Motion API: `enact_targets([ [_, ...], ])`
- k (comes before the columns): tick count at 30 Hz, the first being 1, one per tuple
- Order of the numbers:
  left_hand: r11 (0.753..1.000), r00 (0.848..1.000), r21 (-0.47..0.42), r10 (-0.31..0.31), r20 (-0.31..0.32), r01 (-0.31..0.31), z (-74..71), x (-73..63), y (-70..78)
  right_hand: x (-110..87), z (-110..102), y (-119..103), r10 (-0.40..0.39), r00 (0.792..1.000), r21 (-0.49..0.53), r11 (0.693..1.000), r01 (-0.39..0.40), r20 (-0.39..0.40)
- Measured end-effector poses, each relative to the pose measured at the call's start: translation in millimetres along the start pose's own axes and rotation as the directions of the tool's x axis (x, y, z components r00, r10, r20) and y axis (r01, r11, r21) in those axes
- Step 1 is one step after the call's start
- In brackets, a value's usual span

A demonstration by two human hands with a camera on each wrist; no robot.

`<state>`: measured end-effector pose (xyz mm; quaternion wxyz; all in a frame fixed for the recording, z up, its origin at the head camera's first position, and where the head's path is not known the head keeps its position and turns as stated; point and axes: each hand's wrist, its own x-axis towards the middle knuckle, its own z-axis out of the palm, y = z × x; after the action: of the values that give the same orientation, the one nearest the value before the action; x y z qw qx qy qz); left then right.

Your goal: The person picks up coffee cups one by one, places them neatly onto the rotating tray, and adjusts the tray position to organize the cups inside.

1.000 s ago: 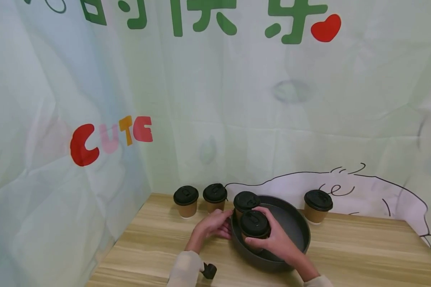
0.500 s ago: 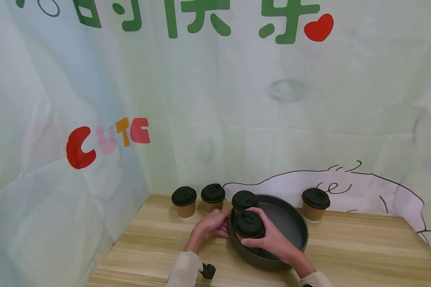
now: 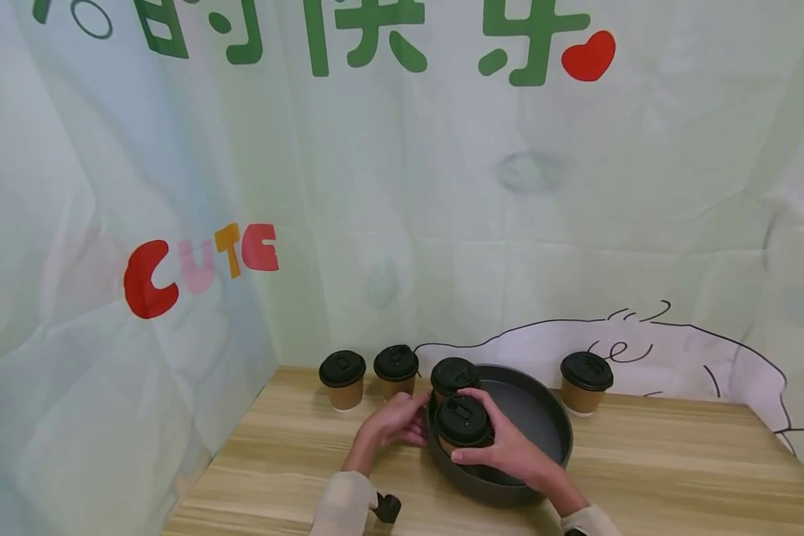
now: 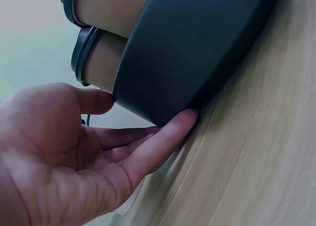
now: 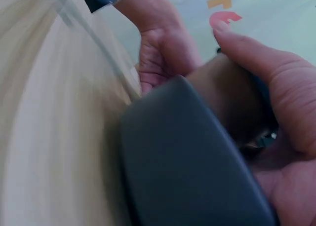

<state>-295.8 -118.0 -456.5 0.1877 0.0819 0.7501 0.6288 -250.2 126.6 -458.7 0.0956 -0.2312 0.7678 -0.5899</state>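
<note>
head view showed us the right hand gripping the held cup, fingers curled round its far side and thumb on its near side, so the cup lay just left of the palm. we saw that cup lid up within the pan, near the left wall; its base was hidden, so we could not tell whether it touched the floor. just behind it, also in the pan, we saw the back cup. our left wrist view put the left hand outside the same wall, fingers fairly straight against the pan's lower edge, thumb tip at the rim. left of the pan we saw two cups on the table.
</note>
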Motion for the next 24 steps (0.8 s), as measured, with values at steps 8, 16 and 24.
enact_targets([
  [8,1.000,1.000,-0.005,0.005,0.011,-0.005,-0.2,1.0,-0.8,-4.9,-12,2,-0.011,1.000,-0.062,0.998,0.013,0.020],
  [16,1.000,1.000,-0.011,0.000,0.014,0.000,-1.1,0.3,-1.9,-8.4,-22,-3,-0.025,0.999,-0.073,0.997,0.028,0.042],
  [24,1.000,1.000,-0.014,-0.005,0.006,0.005,0.2,1.2,-0.8,-30.4,-84,-22,-0.093,0.988,-0.316,0.947,0.050,-0.121],
])
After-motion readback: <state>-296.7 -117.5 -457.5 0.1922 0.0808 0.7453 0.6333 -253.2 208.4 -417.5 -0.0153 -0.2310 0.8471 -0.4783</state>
